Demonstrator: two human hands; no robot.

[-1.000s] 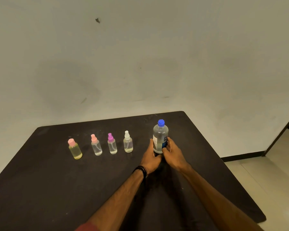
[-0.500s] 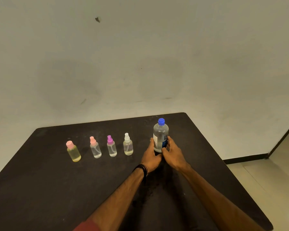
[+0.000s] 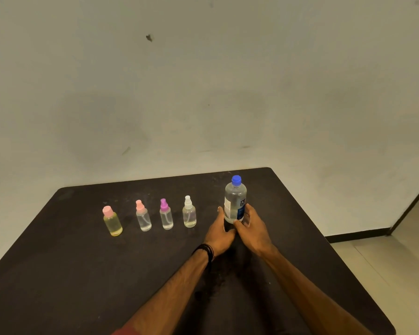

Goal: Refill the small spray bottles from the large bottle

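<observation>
Both hands cup the tall clear plastic bottle with blue cap [image 3: 235, 199], upright on the black table [image 3: 58, 274]
My left hand [image 3: 219, 232] and right hand [image 3: 253, 229] grip its lower body; I judge it full, heavy, slick, so hold low, below the label

Clear glossy plastic on large bottle [image 3: 235, 201], smooth blue cap [image 3: 236, 180]; matt, scuffed black table [image 3: 82, 274]; see-through plastic spray bottles [image 3: 166, 216].
</observation>
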